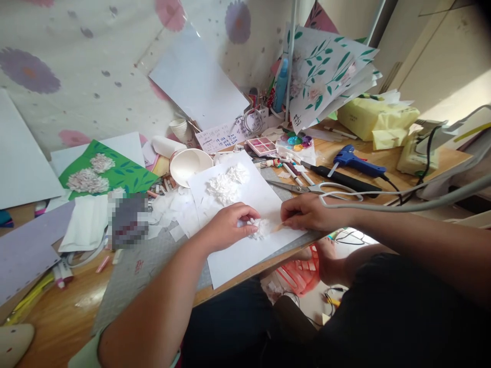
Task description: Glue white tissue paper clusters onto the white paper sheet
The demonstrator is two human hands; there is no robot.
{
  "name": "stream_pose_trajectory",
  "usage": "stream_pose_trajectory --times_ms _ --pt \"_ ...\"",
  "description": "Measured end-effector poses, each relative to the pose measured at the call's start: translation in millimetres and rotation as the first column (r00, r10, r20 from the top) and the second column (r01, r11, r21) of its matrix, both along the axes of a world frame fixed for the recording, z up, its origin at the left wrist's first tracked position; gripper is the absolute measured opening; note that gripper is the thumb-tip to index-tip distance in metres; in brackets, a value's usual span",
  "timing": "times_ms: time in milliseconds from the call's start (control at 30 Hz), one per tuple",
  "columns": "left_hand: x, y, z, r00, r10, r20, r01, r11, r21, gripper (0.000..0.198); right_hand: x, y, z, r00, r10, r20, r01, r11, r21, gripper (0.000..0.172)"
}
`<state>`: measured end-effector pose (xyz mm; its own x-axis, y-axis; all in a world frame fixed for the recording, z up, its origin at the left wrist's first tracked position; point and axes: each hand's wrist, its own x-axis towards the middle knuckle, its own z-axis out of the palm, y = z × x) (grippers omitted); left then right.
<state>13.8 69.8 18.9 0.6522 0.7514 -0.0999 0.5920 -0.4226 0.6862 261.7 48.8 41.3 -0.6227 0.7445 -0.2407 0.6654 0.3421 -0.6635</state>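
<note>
A white sheet of paper lies at the table's front edge. On it rests a small crumpled white paper flower, with the curved fingers and thumb of my left hand closed on its left side. My right hand is closed in a pinch on a thin light-brown stick, whose tip points at the flower's right side. Further up the same sheet sit two fuller white paper flowers, side by side. My right fingertips are partly hidden by the hand itself.
Scissors and a blue glue gun lie beyond my right hand. A white paper cup lies behind the sheet, near torn white paper scraps. A green card with flowers leans at left. A grey cable crosses at right.
</note>
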Motion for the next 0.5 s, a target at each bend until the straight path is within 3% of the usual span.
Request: stream_pose_trajectory --times_ms 500 --pt "-0.5 -0.1 0.2 1.000 0.008 0.003 -0.008 1.000 -0.015 0.021 -0.6 0.8 -3.9 1.000 -0.007 -0.010 0.008 1.000 0.013 0.017"
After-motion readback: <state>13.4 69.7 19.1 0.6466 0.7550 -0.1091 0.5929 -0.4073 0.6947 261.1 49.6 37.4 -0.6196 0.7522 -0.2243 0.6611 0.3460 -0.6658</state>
